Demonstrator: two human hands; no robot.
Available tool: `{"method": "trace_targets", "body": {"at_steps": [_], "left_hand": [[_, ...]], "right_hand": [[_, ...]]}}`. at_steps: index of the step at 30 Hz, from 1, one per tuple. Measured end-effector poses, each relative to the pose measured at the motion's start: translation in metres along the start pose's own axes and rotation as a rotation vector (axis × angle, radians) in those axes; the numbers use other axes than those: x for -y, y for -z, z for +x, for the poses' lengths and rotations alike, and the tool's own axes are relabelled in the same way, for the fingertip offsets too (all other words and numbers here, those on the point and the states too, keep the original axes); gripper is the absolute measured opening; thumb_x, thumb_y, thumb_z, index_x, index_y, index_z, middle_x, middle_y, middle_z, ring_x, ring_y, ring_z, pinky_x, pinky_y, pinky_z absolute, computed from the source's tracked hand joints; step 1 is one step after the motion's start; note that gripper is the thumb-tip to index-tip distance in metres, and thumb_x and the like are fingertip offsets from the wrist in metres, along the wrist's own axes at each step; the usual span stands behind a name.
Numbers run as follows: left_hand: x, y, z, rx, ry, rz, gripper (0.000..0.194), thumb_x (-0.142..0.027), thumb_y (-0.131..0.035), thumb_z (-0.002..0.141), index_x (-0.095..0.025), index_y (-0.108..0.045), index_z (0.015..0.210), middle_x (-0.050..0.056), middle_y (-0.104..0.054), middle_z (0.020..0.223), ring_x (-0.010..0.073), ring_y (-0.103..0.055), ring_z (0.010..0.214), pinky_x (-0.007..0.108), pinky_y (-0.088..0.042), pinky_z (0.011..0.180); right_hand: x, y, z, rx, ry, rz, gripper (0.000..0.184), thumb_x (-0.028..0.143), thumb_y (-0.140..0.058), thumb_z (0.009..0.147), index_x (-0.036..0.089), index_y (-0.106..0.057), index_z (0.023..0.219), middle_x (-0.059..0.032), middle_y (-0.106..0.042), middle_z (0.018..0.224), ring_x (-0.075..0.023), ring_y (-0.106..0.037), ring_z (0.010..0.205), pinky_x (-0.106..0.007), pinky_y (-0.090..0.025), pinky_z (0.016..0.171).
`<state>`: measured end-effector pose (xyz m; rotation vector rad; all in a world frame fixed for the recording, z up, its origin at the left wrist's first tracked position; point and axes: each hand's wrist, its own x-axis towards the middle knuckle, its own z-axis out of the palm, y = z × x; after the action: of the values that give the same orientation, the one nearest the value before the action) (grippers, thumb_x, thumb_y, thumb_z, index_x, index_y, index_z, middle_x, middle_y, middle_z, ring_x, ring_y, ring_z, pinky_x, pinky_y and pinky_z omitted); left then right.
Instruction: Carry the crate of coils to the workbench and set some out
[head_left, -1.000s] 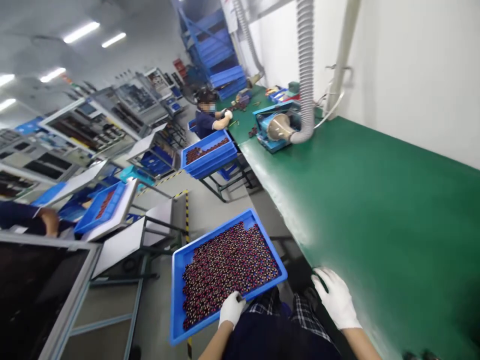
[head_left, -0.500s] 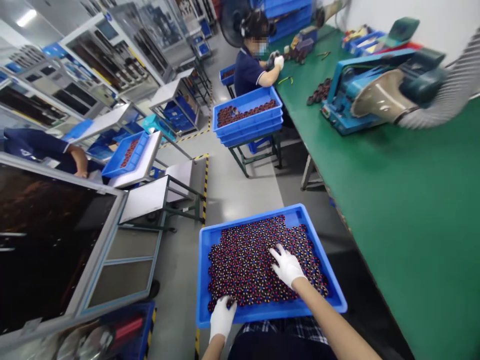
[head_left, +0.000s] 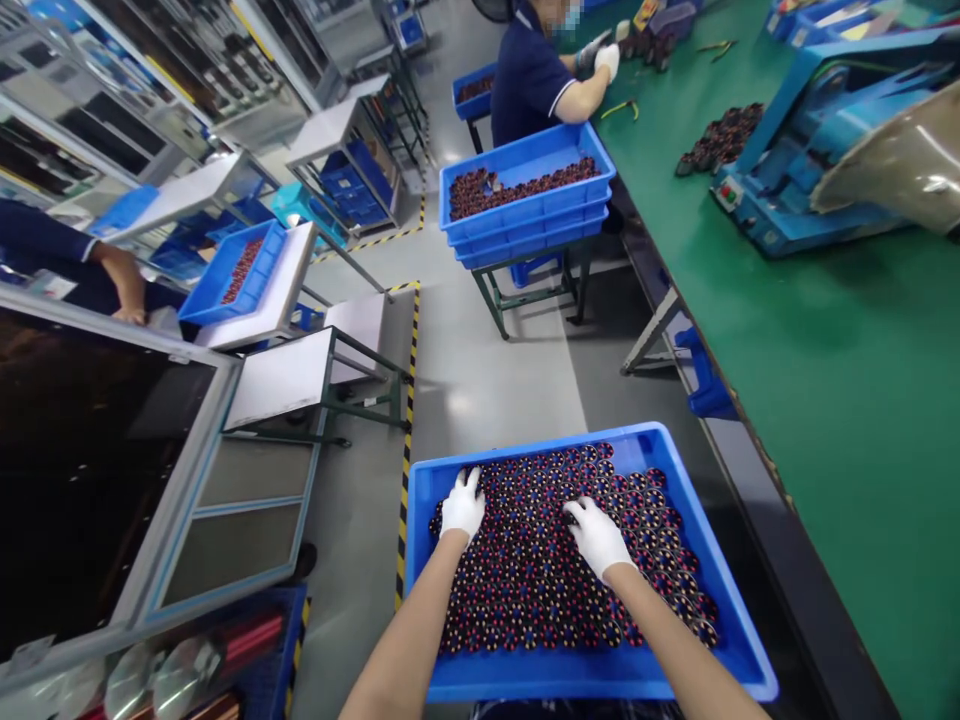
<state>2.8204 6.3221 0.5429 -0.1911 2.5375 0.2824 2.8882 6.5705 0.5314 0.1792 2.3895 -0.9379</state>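
A blue tray (head_left: 739, 640) sits in front of me, filled with several small dark round parts (head_left: 645, 525) marked with red and blue dots. My left hand (head_left: 463, 507), in a white glove, rests flat on the parts near the tray's far left corner. My right hand (head_left: 596, 536), also gloved, lies on the parts around the tray's middle. Both hands have their fingers spread and I see nothing gripped in either.
A green workbench (head_left: 847, 370) runs along the right, with a blue machine (head_left: 817, 150) and a pile of dark parts (head_left: 716, 145) on it. A co-worker (head_left: 544, 75) sits further along beside stacked blue trays (head_left: 529, 195). Metal stands (head_left: 315, 365) and another person's arm (head_left: 120, 285) are on the left.
My view has tilted down toward the tray. My left hand moved from the tray's near edge onto the parts at the far left; my right hand stays on the parts.
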Motion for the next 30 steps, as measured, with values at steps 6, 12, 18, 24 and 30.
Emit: {"method": "trace_targets", "body": {"at_steps": [6, 12, 18, 24, 30], "left_hand": [[-0.007, -0.004, 0.011, 0.004, 0.027, 0.169, 0.04, -0.034, -0.05, 0.086, -0.019, -0.045, 0.124, 0.009, -0.052, 0.121, 0.0227, -0.055, 0.102, 0.047, -0.047, 0.086], [-0.004, -0.007, 0.013, -0.031, 0.044, 0.164, 0.039, -0.033, -0.049, 0.087, -0.02, -0.045, 0.124, 0.01, -0.051, 0.124, 0.0197, -0.058, 0.096, 0.042, -0.05, 0.082], [-0.002, -0.005, 0.028, -0.002, 0.087, 0.145, 0.036, -0.034, -0.049, 0.087, -0.018, -0.048, 0.12, 0.008, -0.056, 0.115, 0.0191, -0.059, 0.092, 0.041, -0.051, 0.079], [0.003, 0.028, 0.037, 0.064, 0.053, 0.152, 0.034, -0.035, -0.048, 0.088, -0.017, -0.052, 0.116, 0.008, -0.059, 0.111, 0.0196, -0.06, 0.095, 0.042, -0.049, 0.083], [-0.023, 0.077, -0.003, -0.003, 0.048, 0.145, 0.039, -0.032, -0.047, 0.085, -0.013, -0.056, 0.118, 0.009, -0.07, 0.086, 0.0222, -0.067, 0.078, 0.033, -0.053, 0.072]], "right_hand": [[-0.008, 0.0, -0.033, -0.219, -0.184, 0.501, 0.031, 0.026, -0.052, 0.078, 0.016, -0.055, 0.108, -0.0078, -0.059, 0.11, -0.0193, -0.057, 0.098, -0.033, -0.045, 0.09], [-0.023, 0.001, -0.096, -0.349, -0.426, 0.871, 0.051, 0.048, -0.06, 0.064, 0.016, -0.058, 0.103, -0.008, -0.066, 0.103, -0.0248, -0.061, 0.096, -0.034, -0.047, 0.089], [-0.035, -0.002, -0.141, -0.508, -0.629, 1.063, 0.057, 0.048, -0.069, 0.051, 0.015, -0.058, 0.096, -0.0098, -0.069, 0.094, -0.0301, -0.062, 0.093, -0.038, -0.05, 0.084], [-0.048, 0.026, -0.195, -0.688, -0.693, 1.167, 0.061, 0.052, -0.067, 0.062, 0.016, -0.053, 0.109, -0.0064, -0.071, 0.086, -0.026, -0.065, 0.087, -0.032, -0.052, 0.079], [-0.125, 0.037, -0.288, -1.047, -0.963, 0.983, 0.068, 0.059, -0.059, 0.059, 0.016, -0.052, 0.111, -0.0101, -0.067, 0.102, -0.0286, -0.059, 0.101, -0.035, -0.047, 0.088]]}}
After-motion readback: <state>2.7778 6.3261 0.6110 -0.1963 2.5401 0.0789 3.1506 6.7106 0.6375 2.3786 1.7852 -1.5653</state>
